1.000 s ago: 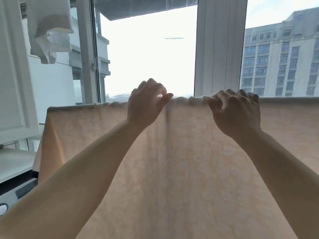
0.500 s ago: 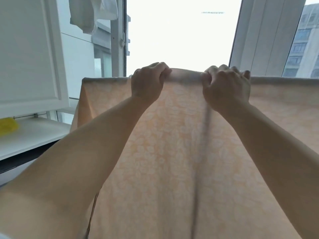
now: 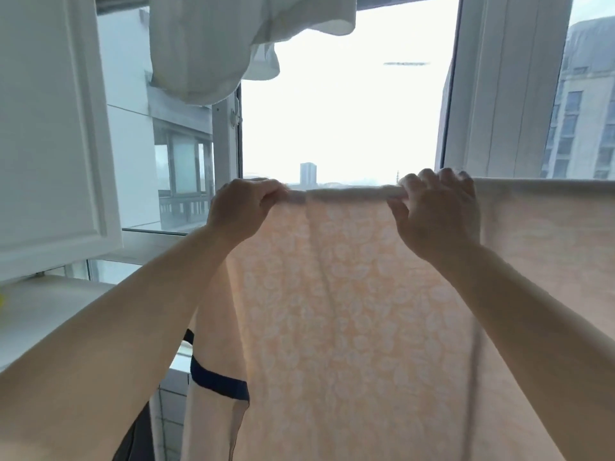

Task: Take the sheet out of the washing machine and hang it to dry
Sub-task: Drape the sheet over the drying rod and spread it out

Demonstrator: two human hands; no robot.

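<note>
Sheet [image 3: 349,311] hangs draped before you, its top fold running left to right; your left hand [image 3: 244,211] and right hand [image 3: 436,211] both curl around that fold, left nearer the free end.

Overexposed daylight from the window [image 3: 339,104] backlights everything, foreground shadowed, edges bowed, slight softness throughout.

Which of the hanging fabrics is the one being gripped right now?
The peach patterned sheet: both the left hand and right hand grip its top edge. The white cloth hangs above, untouched.
</note>
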